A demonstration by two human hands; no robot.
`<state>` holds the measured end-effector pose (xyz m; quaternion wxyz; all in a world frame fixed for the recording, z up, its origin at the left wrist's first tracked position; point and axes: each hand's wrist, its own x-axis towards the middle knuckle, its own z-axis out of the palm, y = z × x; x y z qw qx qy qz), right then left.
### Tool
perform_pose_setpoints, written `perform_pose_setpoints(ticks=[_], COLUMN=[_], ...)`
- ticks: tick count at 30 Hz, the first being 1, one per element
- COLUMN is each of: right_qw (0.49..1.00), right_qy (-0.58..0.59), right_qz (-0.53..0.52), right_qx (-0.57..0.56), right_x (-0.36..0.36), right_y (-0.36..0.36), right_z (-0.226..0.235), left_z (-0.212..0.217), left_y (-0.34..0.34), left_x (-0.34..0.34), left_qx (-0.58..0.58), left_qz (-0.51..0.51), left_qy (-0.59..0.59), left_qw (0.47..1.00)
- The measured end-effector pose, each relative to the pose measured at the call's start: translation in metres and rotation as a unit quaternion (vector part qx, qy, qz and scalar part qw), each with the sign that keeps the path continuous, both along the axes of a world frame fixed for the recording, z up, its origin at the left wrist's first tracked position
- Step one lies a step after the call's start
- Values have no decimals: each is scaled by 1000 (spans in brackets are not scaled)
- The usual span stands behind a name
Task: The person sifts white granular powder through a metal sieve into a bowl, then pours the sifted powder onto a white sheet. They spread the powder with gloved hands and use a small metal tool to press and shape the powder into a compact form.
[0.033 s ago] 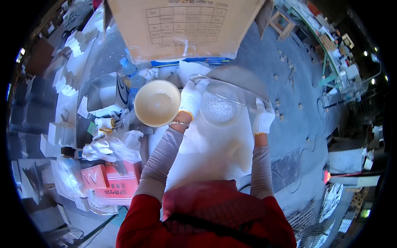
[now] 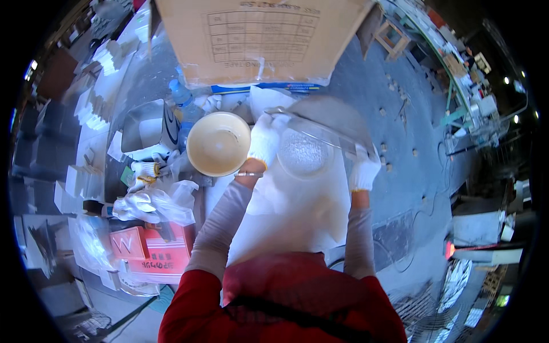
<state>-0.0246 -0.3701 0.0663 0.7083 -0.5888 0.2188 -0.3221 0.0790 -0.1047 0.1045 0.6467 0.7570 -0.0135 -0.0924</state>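
Observation:
Both my hands wear white knit gloves. A round, greyish, shallow thing with a thin rim (image 2: pixel 331 117) is held tilted between them; it looks like a sieve or a lid, but blur hides which. My left hand (image 2: pixel 266 137) is closed on its near left edge, and my right hand (image 2: pixel 364 168) grips its right edge. Below it, a round patch of white, glittering grains (image 2: pixel 305 151) shows, perhaps in a clear bowl, on a white sheet (image 2: pixel 291 211) in front of me. A cream bowl (image 2: pixel 218 144) stands just left of my left hand.
A large cardboard box (image 2: pixel 257 40) stands beyond my hands. To the left are a square metal tin (image 2: pixel 146 131), a plastic bottle (image 2: pixel 180 94), spare gloves (image 2: pixel 143 174), plastic bags (image 2: pixel 177 203) and a red box (image 2: pixel 163 251). Grey floor (image 2: pixel 406 166) and a cable lie to the right.
The round rimmed thing has tilted a little, its right edge dropping slightly along with my right hand. My left hand stays almost in place.

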Motion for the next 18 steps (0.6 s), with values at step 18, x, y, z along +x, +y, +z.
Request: perform_pose_setpoints(ticks=[18], right_qw=[996], right_qy=[17], right_qz=[-74], right_qx=[-53], right_x=[-24], right_y=[41], right_z=[-10], left_z=[-52], left_y=[-26], left_x=[-2], left_qx=[-208], left_qz=[22], left_qy=[-29], left_qw=[977])
